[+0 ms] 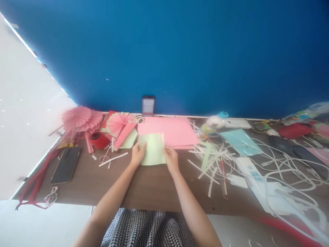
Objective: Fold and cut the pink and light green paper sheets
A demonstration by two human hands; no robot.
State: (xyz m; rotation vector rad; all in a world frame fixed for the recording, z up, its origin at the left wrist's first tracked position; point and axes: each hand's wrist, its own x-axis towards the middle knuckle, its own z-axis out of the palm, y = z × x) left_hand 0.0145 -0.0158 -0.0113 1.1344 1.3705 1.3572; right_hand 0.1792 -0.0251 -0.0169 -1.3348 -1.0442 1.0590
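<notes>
A pale green sheet of paper (153, 151) is held between my two hands, in front of a stack of pink paper (171, 132). My left hand (138, 154) grips its left edge, thumb on top. On the right edge, my right hand (171, 158) pinches a narrow strip that looks folded over. The lower part of the pink stack is partly covered by the green sheet.
Pink pleated paper fans (79, 120), a red thread spool (99, 140) and a black phone (66, 164) lie left. Paper strips (210, 156), a glue bottle (214, 122), a power strip (250, 175) and tangled white cables (285, 164) crowd the right. Another phone (148, 105) leans against the blue wall.
</notes>
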